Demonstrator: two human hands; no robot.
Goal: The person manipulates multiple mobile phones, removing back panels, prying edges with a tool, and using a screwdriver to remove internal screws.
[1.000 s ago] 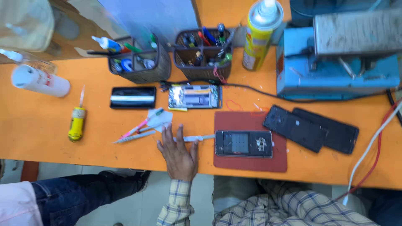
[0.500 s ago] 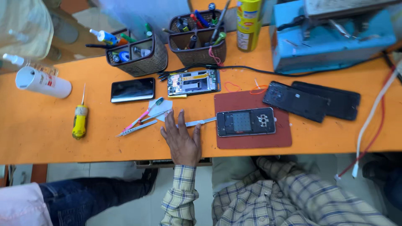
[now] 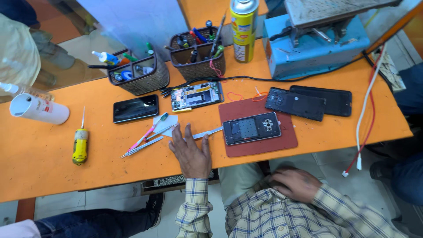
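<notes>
Since a second ago the left hand [image 3: 190, 152] stays flat and open on the table [image 3: 44, 172], gripping nothing, between tweezers [image 3: 142, 147] and spatula [image 3: 208, 132], phone [image 3: 251, 128] just right on the mat [image 3: 260, 147], while the right hand [image 3: 296, 183], empty, rests on the lap.

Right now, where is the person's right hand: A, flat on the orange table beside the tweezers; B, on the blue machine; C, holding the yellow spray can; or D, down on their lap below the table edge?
D: the right hand rests on the lap, below the edge of the orange table, holding nothing that shows, while the left hand lies flat on the tabletop near the tweezers.
</notes>
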